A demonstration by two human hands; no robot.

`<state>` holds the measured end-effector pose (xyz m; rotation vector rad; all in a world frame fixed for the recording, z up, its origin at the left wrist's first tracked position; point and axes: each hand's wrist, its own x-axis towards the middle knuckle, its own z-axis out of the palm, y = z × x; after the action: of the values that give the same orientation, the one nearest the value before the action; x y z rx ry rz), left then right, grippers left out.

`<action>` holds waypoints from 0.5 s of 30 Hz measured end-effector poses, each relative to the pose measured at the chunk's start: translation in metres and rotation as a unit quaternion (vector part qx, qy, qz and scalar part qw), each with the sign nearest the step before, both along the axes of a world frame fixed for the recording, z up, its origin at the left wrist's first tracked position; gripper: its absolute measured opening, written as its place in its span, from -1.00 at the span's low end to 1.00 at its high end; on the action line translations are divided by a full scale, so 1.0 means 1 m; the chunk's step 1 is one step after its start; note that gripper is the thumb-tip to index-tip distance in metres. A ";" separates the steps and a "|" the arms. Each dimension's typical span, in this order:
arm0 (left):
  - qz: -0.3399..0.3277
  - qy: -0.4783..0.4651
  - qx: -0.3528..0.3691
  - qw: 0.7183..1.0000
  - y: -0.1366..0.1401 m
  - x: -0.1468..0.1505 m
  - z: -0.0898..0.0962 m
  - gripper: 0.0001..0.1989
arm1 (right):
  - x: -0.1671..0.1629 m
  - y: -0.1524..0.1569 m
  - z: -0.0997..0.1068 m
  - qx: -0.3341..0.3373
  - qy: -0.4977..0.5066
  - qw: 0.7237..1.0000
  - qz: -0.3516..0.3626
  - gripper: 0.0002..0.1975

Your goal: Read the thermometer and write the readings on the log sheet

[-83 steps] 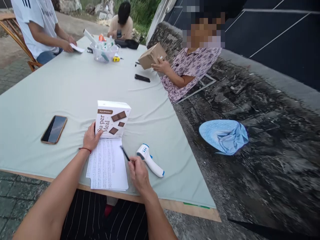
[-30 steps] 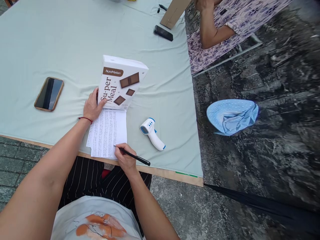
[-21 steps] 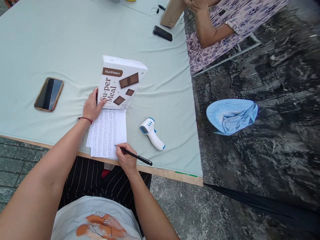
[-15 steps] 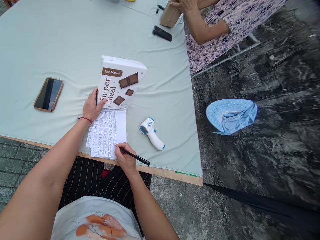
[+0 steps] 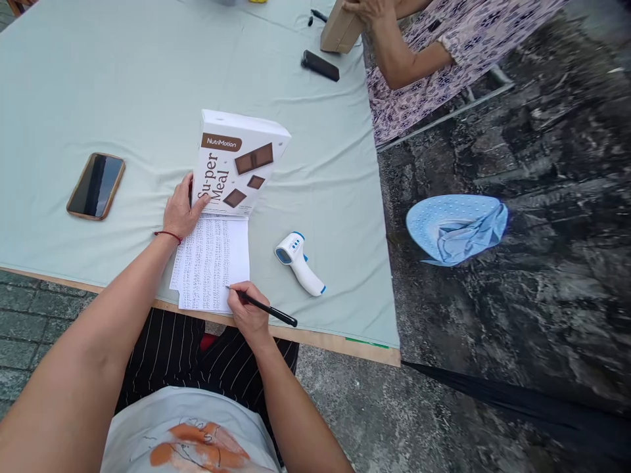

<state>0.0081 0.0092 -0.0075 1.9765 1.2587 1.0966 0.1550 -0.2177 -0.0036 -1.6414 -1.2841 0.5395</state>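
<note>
My left hand [image 5: 183,209] grips the lower left edge of a white NutriMotion box [image 5: 241,164], thumb on its front and fingers behind. The box stands tilted over the top of the paper sheets [image 5: 210,263], which carry dense columns of small printed or written marks. In my right hand [image 5: 248,312] is a black pen [image 5: 269,309], its tip at the lower right part of the top sheet. Right of the paper lies a white and blue infrared thermometer [image 5: 300,263].
A smartphone [image 5: 96,186] lies on the pale green tablecloth [image 5: 142,79] at left. At the far right edge, another person's hands [image 5: 372,8] hold a brown cardboard box [image 5: 341,29] near a black oblong object [image 5: 320,65]. A light blue hat [image 5: 456,228] lies beyond the table's right edge.
The other person's cardboard box has shifted slightly to the right. My pen and right hand have moved very slightly; my left hand and the NutriMotion box look the same.
</note>
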 end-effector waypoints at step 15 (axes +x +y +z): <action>0.003 0.003 -0.014 1.000 -0.003 0.000 0.006 -0.24 | -0.001 -0.001 0.001 -0.001 0.028 1.000 -0.007 -0.91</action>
<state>0.0086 0.0064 -0.0019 1.9579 1.2783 1.0700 0.1540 -0.2191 -0.0025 -1.6239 -1.2315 0.5746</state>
